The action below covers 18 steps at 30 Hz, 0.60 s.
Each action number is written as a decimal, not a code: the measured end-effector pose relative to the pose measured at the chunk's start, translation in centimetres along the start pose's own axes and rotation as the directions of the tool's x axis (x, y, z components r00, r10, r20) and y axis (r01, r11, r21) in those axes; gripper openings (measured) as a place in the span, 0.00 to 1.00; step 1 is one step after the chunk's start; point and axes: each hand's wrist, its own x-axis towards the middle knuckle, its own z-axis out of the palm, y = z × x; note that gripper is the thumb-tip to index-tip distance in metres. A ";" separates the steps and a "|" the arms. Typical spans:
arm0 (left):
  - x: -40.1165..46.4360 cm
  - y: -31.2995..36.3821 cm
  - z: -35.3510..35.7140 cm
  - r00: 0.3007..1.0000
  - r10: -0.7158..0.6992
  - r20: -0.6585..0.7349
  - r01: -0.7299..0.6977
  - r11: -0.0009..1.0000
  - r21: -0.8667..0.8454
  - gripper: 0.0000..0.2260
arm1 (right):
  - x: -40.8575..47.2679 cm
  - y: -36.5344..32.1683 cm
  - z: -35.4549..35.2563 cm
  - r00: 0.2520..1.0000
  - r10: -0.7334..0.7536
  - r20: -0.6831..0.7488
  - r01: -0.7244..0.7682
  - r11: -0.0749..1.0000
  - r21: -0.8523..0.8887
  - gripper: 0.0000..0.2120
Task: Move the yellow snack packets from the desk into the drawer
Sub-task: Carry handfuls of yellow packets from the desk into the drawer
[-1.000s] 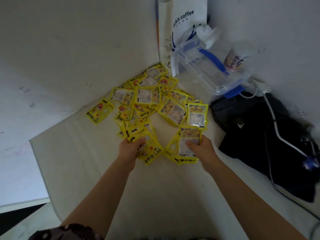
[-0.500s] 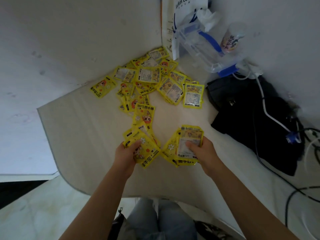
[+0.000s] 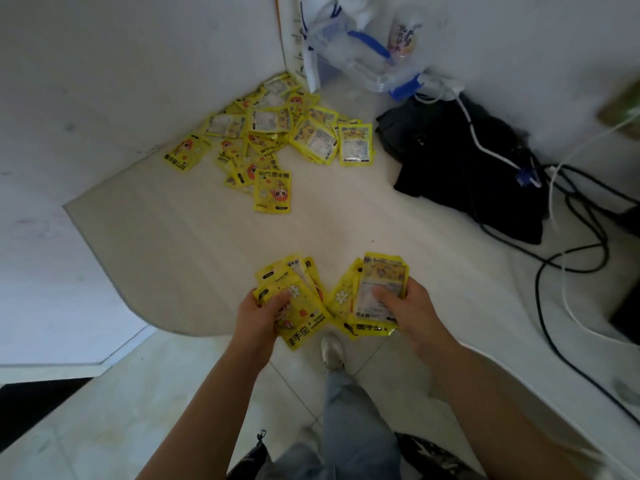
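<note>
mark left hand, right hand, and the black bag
left hand [image 3: 258,318], head view, back of the hand
right hand [image 3: 412,311], head view, back of the hand
black bag [image 3: 450,157], head view, middle of its top

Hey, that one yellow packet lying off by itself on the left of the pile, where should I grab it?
Pinch the lone packet by its near short edge, coming from the front. It lies flat and apart from the pile, so that edge is free, though both hands are full now.

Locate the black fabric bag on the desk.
In the head view, the black fabric bag lies on the right of the pale desk, beside the scattered yellow packets.
</note>
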 end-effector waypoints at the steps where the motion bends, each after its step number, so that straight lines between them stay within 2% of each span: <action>1: -0.9 -0.5 -0.6 1.000 -0.004 0.012 0.004 1.000 0.004 0.13 | -1.4 1.0 -0.2 1.000 -0.005 -0.019 0.005 1.000 0.017 0.11; 7: -6.1 -3.7 -3.0 0.991 -0.008 0.131 -0.004 0.996 0.093 0.14 | -9.5 7.3 -2.1 0.992 0.025 -0.121 -0.009 0.991 0.131 0.14; 12: -10.2 -6.7 -3.2 0.972 -0.046 0.232 0.001 0.981 0.193 0.09 | -15.3 11.6 -4.9 0.973 0.034 -0.226 0.015 0.978 0.210 0.13; 18: -14.5 -10.8 -0.3 0.952 -0.100 0.290 0.003 0.948 0.318 0.14 | -20.5 15.9 -9.9 0.940 0.055 -0.335 0.040 0.962 0.270 0.11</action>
